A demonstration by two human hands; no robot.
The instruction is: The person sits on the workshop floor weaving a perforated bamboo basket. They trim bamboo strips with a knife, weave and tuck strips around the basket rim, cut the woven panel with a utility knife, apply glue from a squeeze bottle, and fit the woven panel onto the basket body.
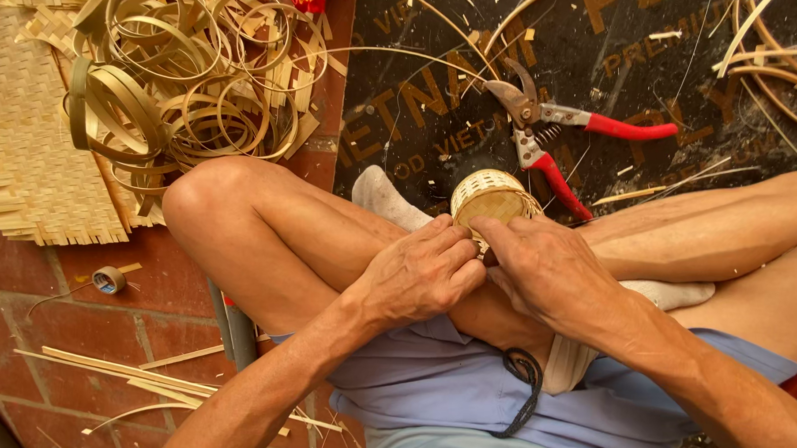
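A small round woven bamboo basket (490, 194) sits between my crossed legs, open side facing away. My left hand (419, 271) grips its near left side, fingers curled against the weave. My right hand (547, 272) holds the near right side, thumb and forefinger pressed on the rim. Both hands hide the basket's lower part. Red-handled pruning shears (552, 137) lie open on the dark mat just beyond the basket, untouched.
A pile of coiled bamboo strips (187, 75) lies at upper left beside a flat woven bamboo mat (21, 149). A small roll of tape (109, 280) rests on the red brick floor. Loose splints (120, 369) lie at lower left; more strips curl at upper right (775, 60).
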